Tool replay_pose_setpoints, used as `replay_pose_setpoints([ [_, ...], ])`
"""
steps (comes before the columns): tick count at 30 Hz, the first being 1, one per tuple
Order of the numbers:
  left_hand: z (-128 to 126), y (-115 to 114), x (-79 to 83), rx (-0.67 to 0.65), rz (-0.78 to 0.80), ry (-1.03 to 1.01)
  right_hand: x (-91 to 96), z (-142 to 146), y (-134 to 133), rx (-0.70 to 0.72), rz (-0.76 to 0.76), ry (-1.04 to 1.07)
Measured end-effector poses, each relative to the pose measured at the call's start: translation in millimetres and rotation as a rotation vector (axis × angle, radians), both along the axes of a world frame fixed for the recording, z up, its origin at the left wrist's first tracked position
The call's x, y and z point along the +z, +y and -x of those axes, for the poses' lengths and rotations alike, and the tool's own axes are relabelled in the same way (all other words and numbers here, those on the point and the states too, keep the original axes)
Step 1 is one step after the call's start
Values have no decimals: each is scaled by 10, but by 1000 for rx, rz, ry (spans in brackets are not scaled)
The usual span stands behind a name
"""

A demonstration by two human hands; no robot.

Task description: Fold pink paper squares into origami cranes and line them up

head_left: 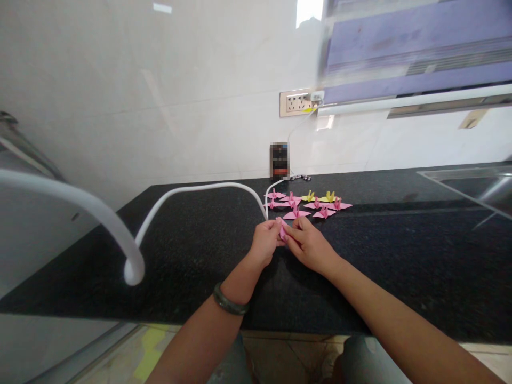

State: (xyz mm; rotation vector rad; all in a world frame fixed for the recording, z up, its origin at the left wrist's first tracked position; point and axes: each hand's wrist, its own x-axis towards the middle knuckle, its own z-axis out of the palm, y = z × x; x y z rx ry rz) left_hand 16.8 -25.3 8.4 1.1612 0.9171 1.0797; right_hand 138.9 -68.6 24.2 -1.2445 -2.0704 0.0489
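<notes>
A small piece of folded pink paper point(282, 230) is pinched between my two hands, above the dark countertop. My left hand point(266, 241) grips its left side, with a dark bangle on that wrist. The fingers of my right hand point(310, 242) press on the right side of the paper. Just beyond the hands stand several pink paper cranes point(296, 212) with spread wings. Two yellow paper cranes point(329, 197) sit at the back of the group. My fingers partly hide the folded paper, so its exact shape is unclear.
A white cable point(208, 186) arches over the left of the black countertop point(192, 266). A phone-like device with a blurred screen point(279, 160) leans on the tiled wall. Above it is a socket panel point(296, 103) with a charger. A metal sink point(480, 184) lies at the right.
</notes>
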Motion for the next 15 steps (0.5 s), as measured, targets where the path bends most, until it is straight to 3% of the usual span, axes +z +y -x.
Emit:
replay_pose_setpoints([
  [5, 9, 1, -7, 40, -45, 54, -5, -19, 32, 47, 43, 138],
  [8, 10, 13, -8, 80, -57, 46, -48, -83, 102, -56, 125, 398],
  [10, 5, 21, -4, 104, -67, 9, -89, -122, 143, -97, 297, 567],
  [13, -5, 31, 1, 112, -66, -57, -146, -137, 166, -28, 540, 704],
  [15, -8, 34, 1, 112, -53, -85, -168, -121, 162, 17, 618, 756],
])
